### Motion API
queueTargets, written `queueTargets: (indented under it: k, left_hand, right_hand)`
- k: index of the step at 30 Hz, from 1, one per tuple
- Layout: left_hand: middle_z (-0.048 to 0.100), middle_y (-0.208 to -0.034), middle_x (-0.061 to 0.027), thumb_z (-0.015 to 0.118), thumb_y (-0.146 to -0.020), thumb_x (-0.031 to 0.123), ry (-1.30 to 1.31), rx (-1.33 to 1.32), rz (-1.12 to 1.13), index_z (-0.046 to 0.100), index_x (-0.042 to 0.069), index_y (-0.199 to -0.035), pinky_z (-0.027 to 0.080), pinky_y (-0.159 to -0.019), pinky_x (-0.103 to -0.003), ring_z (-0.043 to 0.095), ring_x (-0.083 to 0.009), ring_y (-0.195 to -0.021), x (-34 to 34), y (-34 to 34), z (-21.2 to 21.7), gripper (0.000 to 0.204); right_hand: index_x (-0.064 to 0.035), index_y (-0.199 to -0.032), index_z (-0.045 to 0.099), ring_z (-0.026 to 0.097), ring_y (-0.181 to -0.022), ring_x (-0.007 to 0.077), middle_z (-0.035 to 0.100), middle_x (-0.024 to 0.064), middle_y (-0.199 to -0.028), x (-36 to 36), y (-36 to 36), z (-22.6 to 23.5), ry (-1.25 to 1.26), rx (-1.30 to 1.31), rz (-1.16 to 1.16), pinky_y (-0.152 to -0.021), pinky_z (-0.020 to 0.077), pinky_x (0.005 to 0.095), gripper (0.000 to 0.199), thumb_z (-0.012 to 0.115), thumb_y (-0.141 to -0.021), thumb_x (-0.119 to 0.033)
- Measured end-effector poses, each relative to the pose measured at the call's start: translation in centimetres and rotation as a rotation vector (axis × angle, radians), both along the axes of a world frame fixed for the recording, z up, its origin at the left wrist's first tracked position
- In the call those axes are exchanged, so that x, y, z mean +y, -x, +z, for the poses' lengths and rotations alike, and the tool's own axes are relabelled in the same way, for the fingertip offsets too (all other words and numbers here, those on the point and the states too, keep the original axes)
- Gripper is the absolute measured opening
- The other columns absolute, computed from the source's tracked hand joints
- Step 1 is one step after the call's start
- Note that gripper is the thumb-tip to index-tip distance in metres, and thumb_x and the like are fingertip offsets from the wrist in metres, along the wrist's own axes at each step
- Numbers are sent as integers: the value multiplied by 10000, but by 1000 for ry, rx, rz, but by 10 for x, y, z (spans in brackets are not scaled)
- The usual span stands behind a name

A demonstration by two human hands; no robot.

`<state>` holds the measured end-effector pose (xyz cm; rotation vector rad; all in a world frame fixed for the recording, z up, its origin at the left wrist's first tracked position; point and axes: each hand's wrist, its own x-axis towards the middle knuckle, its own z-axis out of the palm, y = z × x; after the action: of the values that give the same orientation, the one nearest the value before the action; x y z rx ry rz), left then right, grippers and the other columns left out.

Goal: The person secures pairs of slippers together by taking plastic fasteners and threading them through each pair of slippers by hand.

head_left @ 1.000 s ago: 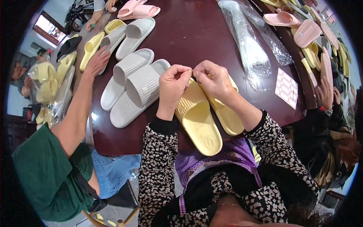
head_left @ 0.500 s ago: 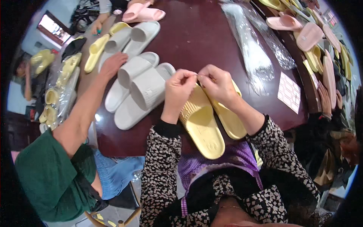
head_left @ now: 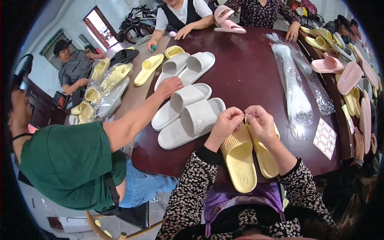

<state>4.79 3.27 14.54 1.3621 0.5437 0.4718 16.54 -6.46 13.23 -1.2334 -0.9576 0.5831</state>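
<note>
Both hands (head_left: 245, 124) pinch above ribbed yellow slippers (head_left: 240, 160).

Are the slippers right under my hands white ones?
No, the left hand and right hand meet over a pair of yellow slippers; the white slippers lie further left.

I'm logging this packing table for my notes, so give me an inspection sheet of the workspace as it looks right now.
Surface: dark red-brown glossy table, crowded along its edges.
Job's things: pair of yellow slippers side by side at the near edge, under both hands.
Clutter: white slippers to the left, clear plastic bags, white sticker sheet, pink slippers at right.
Hands: left hand and right hand pinch something small together above the yellow pair; too small to tell what.
Cables: nothing seen.
Surroundings: person in green top reaching to the white slippers; others seated around; open doorway.
</note>
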Motion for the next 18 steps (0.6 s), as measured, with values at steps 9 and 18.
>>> queueTargets:
  k: [9,18]
  left_hand:
    - [547,-691,32,561,-840,59,-10,10,-25,598,53,-854,387,-494,-166,481,-33,-554,1,-2,-7,40]
    - [568,-697,-2,567,-831,32,225,-86,-69,602,42,-857,416,-505,-185,518,-73,-557,4,0,-11,45]
  right_hand:
    - [-19,-931,472,461,-634,31,483,-30,-707,-4,-3,2,-11,-20,21,-574,391,186,130,473,-837,70]
    - [-19,-901,467,467,-666,42,491,-12,-753,-8,-2,6,-39,-47,50,-595,397,194,115,473,-832,74]
